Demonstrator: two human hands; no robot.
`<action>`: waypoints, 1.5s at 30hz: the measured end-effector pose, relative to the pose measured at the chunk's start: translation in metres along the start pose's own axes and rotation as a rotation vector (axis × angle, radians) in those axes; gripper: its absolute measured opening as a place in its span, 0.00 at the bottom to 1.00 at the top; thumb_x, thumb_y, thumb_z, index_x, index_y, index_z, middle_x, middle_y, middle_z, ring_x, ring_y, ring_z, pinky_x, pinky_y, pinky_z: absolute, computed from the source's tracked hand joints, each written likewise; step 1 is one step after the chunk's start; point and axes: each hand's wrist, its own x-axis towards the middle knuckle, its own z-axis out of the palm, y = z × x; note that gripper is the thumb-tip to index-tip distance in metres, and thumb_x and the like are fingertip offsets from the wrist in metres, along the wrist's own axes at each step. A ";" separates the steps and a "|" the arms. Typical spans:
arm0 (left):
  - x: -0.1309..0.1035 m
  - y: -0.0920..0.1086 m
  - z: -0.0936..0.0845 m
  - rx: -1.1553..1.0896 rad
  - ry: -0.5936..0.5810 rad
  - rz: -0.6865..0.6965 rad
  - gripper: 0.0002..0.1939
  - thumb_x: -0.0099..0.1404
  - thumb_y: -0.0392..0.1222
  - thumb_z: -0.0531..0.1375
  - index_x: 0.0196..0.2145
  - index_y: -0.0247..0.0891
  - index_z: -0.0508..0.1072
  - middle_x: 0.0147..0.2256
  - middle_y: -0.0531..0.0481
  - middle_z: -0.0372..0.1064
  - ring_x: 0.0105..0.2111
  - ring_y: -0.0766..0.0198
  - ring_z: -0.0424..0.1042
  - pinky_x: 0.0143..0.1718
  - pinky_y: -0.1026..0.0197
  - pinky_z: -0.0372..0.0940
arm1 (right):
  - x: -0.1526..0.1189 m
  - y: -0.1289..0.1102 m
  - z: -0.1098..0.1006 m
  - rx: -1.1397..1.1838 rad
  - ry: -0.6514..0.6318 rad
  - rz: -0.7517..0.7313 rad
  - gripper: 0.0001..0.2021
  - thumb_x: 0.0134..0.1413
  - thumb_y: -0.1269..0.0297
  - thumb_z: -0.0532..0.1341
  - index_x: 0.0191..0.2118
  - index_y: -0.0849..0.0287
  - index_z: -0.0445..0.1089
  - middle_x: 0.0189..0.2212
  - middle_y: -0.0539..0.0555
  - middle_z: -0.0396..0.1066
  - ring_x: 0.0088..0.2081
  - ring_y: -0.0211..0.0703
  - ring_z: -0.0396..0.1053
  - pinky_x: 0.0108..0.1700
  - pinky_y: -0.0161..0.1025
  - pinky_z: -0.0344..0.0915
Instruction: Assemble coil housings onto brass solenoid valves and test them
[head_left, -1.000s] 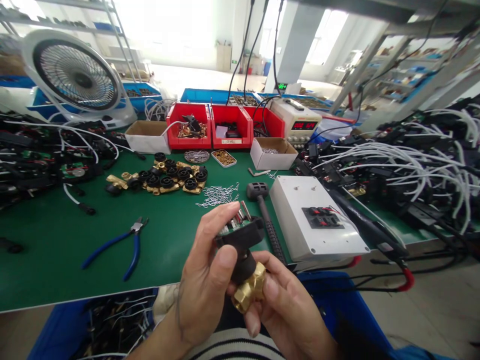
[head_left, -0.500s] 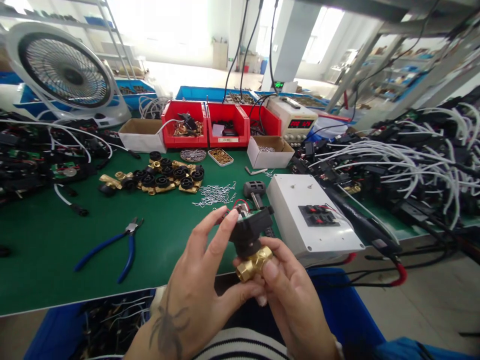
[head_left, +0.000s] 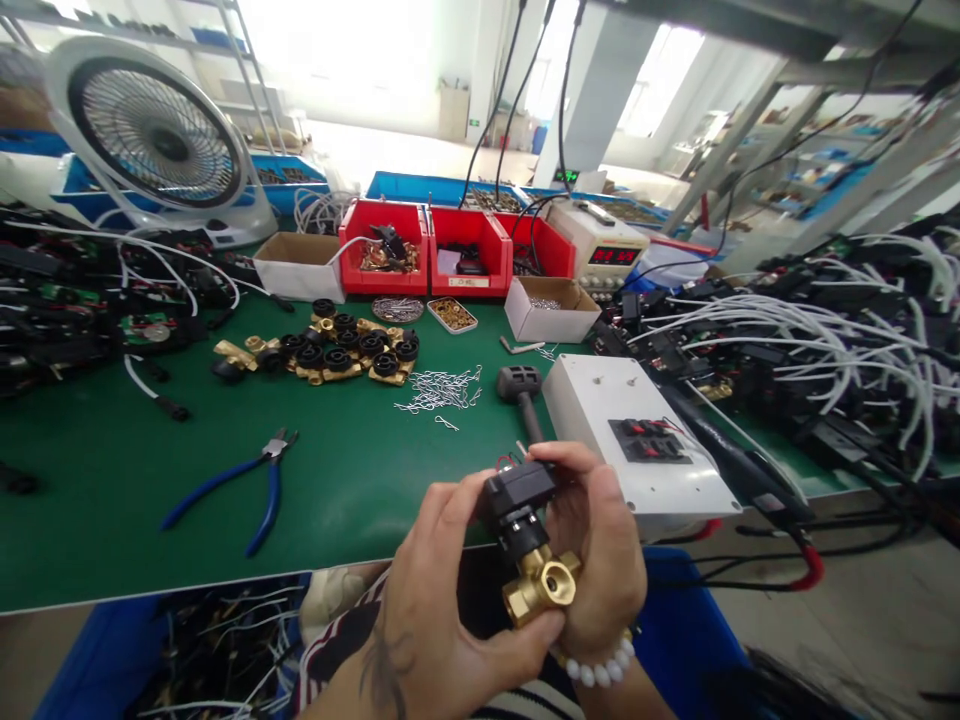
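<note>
Near the front edge of the bench I hold a brass valve (head_left: 534, 588) with a black actuator housing (head_left: 519, 488) on top. My left hand (head_left: 439, 590) grips it from the left, thumb under the brass and fingertips at the housing. From the right, my right hand (head_left: 607, 545) is wrapped round the housing and valve. An open brass port faces me, and a bit of red wire shows behind the housing. Beyond my hands lie a black-headed mallet (head_left: 523, 385) and a heap of metal spring clips (head_left: 442, 388).
Blue-handled cutters (head_left: 270, 480) lie at left, below a cluster of brass valves (head_left: 337, 350). A grey switch box (head_left: 637, 430) stands at right beside piled wired units (head_left: 795, 310). Red bins (head_left: 469, 255), a power supply (head_left: 600, 240) and a fan (head_left: 161, 140) line the back.
The valve has been turned so its open port faces me and lowered slightly. My right hand has moved up from the brass to the actuator housing. The view has shifted slightly left.
</note>
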 end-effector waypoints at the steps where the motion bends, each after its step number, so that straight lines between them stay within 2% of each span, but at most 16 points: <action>1: -0.004 -0.004 0.002 0.030 0.033 0.003 0.37 0.57 0.45 0.63 0.61 0.43 0.54 0.48 0.45 0.65 0.45 0.56 0.72 0.43 0.56 0.75 | -0.002 0.006 0.001 -0.007 0.002 -0.009 0.22 0.69 0.48 0.47 0.42 0.55 0.74 0.38 0.56 0.70 0.42 0.48 0.69 0.45 0.45 0.66; 3: -0.011 -0.015 0.004 0.115 0.090 -0.003 0.36 0.58 0.47 0.63 0.61 0.41 0.54 0.46 0.44 0.65 0.44 0.55 0.73 0.44 0.53 0.75 | -0.001 0.016 0.004 -0.066 -0.059 -0.020 0.22 0.70 0.51 0.45 0.41 0.56 0.73 0.39 0.55 0.70 0.41 0.45 0.69 0.45 0.43 0.65; 5: -0.015 -0.027 0.000 0.169 0.108 -0.059 0.34 0.60 0.48 0.62 0.60 0.40 0.55 0.46 0.43 0.64 0.42 0.55 0.73 0.42 0.52 0.75 | 0.011 0.023 0.008 -0.224 -0.154 -0.059 0.18 0.70 0.52 0.48 0.44 0.57 0.71 0.41 0.55 0.70 0.43 0.44 0.69 0.47 0.42 0.65; 8: -0.013 -0.046 -0.012 0.180 0.181 -0.154 0.30 0.62 0.51 0.62 0.58 0.40 0.58 0.44 0.44 0.64 0.42 0.54 0.73 0.41 0.50 0.75 | 0.048 0.023 0.019 -0.721 -0.342 -0.141 0.12 0.66 0.59 0.56 0.49 0.60 0.66 0.45 0.57 0.70 0.44 0.42 0.69 0.48 0.40 0.67; 9: -0.012 -0.052 -0.016 0.180 0.207 -0.175 0.30 0.62 0.52 0.62 0.58 0.40 0.59 0.44 0.44 0.64 0.43 0.53 0.73 0.41 0.49 0.75 | 0.062 0.022 0.024 -0.899 -0.412 -0.151 0.11 0.65 0.62 0.57 0.49 0.61 0.66 0.46 0.58 0.70 0.43 0.42 0.69 0.48 0.40 0.67; 11: -0.011 -0.062 -0.021 0.167 0.234 -0.204 0.31 0.62 0.53 0.62 0.58 0.39 0.59 0.44 0.44 0.64 0.44 0.52 0.72 0.42 0.48 0.75 | 0.087 0.023 0.036 -1.099 -0.521 -0.133 0.08 0.64 0.69 0.58 0.46 0.63 0.68 0.44 0.59 0.72 0.43 0.43 0.70 0.48 0.40 0.66; 14: -0.010 -0.069 -0.022 0.146 0.232 -0.216 0.30 0.64 0.51 0.61 0.58 0.39 0.58 0.44 0.44 0.64 0.44 0.53 0.73 0.42 0.50 0.75 | 0.107 0.031 0.052 -1.255 -0.656 -0.084 0.05 0.59 0.75 0.62 0.41 0.66 0.71 0.40 0.61 0.74 0.43 0.47 0.71 0.48 0.43 0.65; 17: -0.012 -0.072 -0.020 0.148 0.223 -0.184 0.30 0.64 0.51 0.62 0.58 0.39 0.58 0.45 0.45 0.64 0.44 0.55 0.72 0.44 0.51 0.74 | 0.109 0.037 0.063 -1.387 -0.775 -0.055 0.04 0.61 0.73 0.61 0.40 0.66 0.72 0.39 0.58 0.74 0.43 0.46 0.72 0.48 0.45 0.68; 21: -0.016 -0.077 -0.021 0.169 0.187 -0.161 0.33 0.63 0.50 0.63 0.60 0.40 0.56 0.46 0.45 0.63 0.45 0.55 0.73 0.45 0.51 0.74 | 0.112 0.038 0.072 -1.478 -0.780 -0.104 0.07 0.65 0.70 0.58 0.45 0.65 0.71 0.46 0.58 0.72 0.48 0.46 0.70 0.52 0.49 0.67; 25: -0.018 -0.080 -0.022 0.190 0.169 -0.154 0.34 0.63 0.50 0.63 0.61 0.40 0.55 0.47 0.43 0.63 0.44 0.55 0.73 0.45 0.51 0.74 | 0.123 0.044 0.083 -1.465 -0.795 -0.155 0.11 0.64 0.67 0.61 0.50 0.62 0.70 0.50 0.58 0.69 0.51 0.48 0.68 0.53 0.49 0.67; 30: -0.016 -0.078 -0.021 0.185 0.190 -0.145 0.32 0.64 0.52 0.62 0.60 0.39 0.56 0.46 0.43 0.64 0.44 0.54 0.73 0.44 0.52 0.74 | 0.124 0.051 0.087 -1.408 -0.810 -0.127 0.06 0.64 0.68 0.61 0.44 0.63 0.72 0.46 0.56 0.71 0.49 0.46 0.70 0.53 0.50 0.67; 34: -0.012 -0.075 -0.021 0.225 0.183 -0.124 0.33 0.62 0.53 0.63 0.60 0.40 0.59 0.47 0.43 0.67 0.47 0.50 0.71 0.49 0.47 0.71 | 0.122 0.047 0.079 -1.267 -0.711 -0.117 0.05 0.63 0.74 0.58 0.38 0.64 0.72 0.44 0.58 0.71 0.48 0.47 0.69 0.53 0.49 0.65; 38: -0.006 -0.070 -0.021 0.153 0.169 -0.181 0.32 0.60 0.51 0.64 0.59 0.41 0.61 0.48 0.44 0.66 0.47 0.53 0.71 0.50 0.49 0.71 | 0.121 0.033 0.064 -1.001 -0.566 -0.090 0.06 0.63 0.75 0.56 0.37 0.64 0.70 0.40 0.60 0.71 0.44 0.45 0.70 0.50 0.43 0.64; 42: 0.000 -0.060 -0.021 0.018 0.195 -0.236 0.30 0.59 0.50 0.65 0.57 0.43 0.64 0.47 0.48 0.64 0.47 0.57 0.71 0.47 0.56 0.73 | 0.106 0.011 0.043 -0.695 -0.539 0.003 0.06 0.65 0.67 0.55 0.42 0.63 0.67 0.34 0.53 0.71 0.34 0.37 0.71 0.41 0.37 0.69; 45: 0.003 -0.053 -0.020 -0.029 0.194 -0.244 0.30 0.60 0.50 0.65 0.57 0.44 0.65 0.46 0.48 0.62 0.47 0.59 0.70 0.45 0.60 0.73 | 0.089 -0.006 0.029 -0.260 -0.544 0.148 0.07 0.62 0.62 0.59 0.39 0.62 0.67 0.32 0.50 0.69 0.32 0.32 0.69 0.38 0.32 0.69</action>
